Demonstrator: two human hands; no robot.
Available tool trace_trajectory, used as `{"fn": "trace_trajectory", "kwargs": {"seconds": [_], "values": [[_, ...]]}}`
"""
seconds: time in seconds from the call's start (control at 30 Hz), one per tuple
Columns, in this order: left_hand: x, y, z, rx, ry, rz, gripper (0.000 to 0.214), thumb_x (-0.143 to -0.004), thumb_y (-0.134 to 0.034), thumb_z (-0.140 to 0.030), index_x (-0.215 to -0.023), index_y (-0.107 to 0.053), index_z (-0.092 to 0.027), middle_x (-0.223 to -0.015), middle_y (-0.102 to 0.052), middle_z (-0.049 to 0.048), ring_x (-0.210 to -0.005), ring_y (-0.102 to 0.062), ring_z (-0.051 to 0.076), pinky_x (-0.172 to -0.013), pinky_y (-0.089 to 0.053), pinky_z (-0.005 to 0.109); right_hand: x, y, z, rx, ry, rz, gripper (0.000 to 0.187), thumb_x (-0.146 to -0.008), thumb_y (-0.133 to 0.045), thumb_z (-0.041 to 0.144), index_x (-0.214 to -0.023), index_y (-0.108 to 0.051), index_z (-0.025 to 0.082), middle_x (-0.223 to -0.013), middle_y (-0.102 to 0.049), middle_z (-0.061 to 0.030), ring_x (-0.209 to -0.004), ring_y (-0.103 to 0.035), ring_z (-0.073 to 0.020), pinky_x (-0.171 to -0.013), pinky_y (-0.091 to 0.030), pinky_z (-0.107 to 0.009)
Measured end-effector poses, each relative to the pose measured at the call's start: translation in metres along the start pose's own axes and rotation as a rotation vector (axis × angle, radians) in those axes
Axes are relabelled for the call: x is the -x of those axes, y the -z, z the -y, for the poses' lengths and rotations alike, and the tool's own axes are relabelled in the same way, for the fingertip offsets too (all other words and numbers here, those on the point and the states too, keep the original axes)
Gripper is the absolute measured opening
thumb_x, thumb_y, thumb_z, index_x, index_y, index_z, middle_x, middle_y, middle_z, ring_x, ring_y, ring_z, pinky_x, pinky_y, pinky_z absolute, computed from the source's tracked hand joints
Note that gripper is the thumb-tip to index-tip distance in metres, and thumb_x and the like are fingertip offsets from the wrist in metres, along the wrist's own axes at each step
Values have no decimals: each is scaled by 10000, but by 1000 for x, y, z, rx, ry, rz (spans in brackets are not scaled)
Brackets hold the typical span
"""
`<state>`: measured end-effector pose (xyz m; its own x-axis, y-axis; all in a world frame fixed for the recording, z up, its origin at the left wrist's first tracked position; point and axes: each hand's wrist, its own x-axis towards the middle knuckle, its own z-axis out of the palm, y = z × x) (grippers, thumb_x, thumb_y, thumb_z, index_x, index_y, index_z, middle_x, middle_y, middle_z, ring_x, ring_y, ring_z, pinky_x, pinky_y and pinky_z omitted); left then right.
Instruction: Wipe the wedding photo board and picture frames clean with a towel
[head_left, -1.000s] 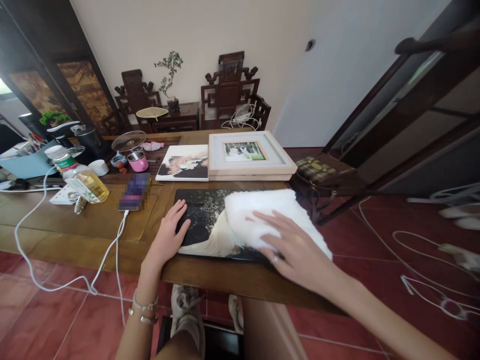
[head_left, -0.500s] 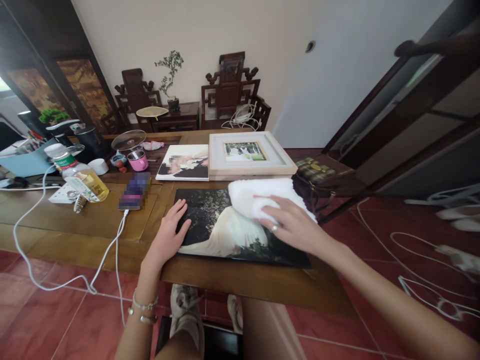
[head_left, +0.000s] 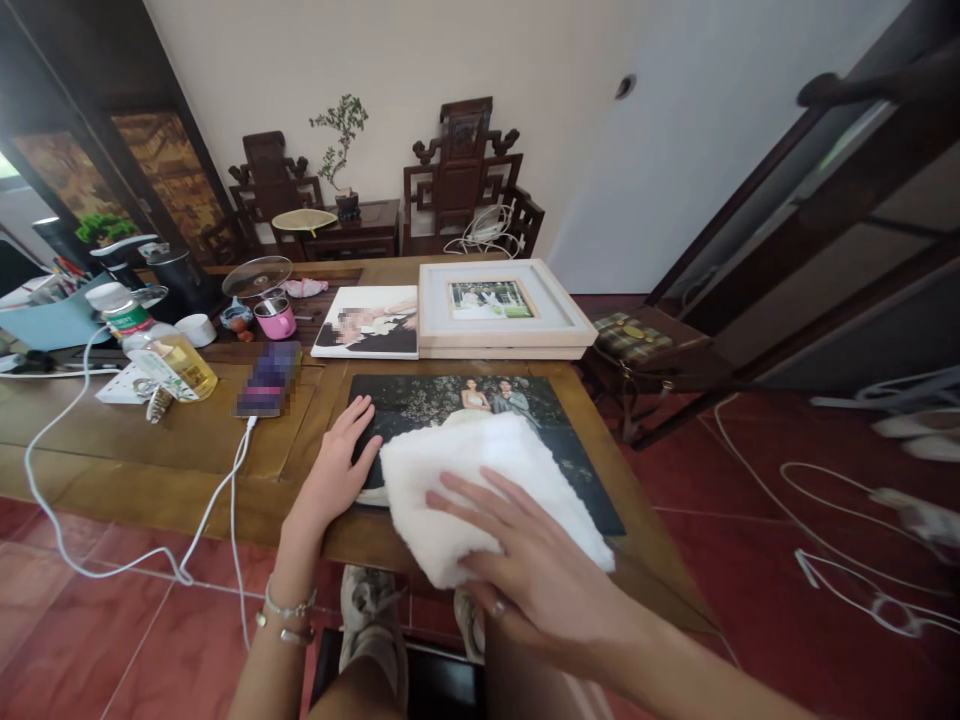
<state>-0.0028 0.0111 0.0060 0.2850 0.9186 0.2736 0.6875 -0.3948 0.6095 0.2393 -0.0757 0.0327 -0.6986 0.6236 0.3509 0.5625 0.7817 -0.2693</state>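
A large dark photo print [head_left: 570, 450] of a couple lies flat near the front edge of the wooden table [head_left: 150, 450]. My left hand [head_left: 336, 478] rests flat on the print's left edge, fingers stretched out. My right hand [head_left: 525, 570] lies spread on a white fluffy cloth [head_left: 480, 480], pressing it onto the lower middle of the print. The cloth hides the print's lower centre and hangs a little over the table's front edge.
Behind the print lie a light wooden picture frame [head_left: 499, 312] and a smaller photo print [head_left: 369, 322]. To the left are a phone [head_left: 268, 378] on a white cable [head_left: 135, 570], an oil bottle [head_left: 172, 368], a pink cup [head_left: 275, 320] and clutter. Carved chairs stand behind.
My right hand has swept the white cloth from the print's upper right corner down and left to its lower middle. My left hand has stayed in place.
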Motion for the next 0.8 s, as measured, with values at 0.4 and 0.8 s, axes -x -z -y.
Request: {"fn": "trace_trajectory", "kwargs": {"seconds": [0.4, 0.8], "values": [[0, 1, -1, 6, 6, -7, 433, -941, -445, -304, -1354, -484, -180, -1489, -410, 122, -1409, -327, 232, -1148, -283, 468, -54, 9, -116, 284, -249, -95, 256, -911, -451, 230, -956, -688, 146, -1075, -691, -189, -1175, -555, -341, -930, -466, -526], [-1, 2, 0, 1, -22, 20, 440, -940, -410, -287, -1356, -476, -158, -1496, -394, 141, -1413, -318, 233, -1159, -261, 464, -8, -6, 5, -24, -3, 18, 229, -790, -529, 139, -910, -701, 231, -1400, -522, -74, -1359, -362, -308, -1086, -280, -606]]}}
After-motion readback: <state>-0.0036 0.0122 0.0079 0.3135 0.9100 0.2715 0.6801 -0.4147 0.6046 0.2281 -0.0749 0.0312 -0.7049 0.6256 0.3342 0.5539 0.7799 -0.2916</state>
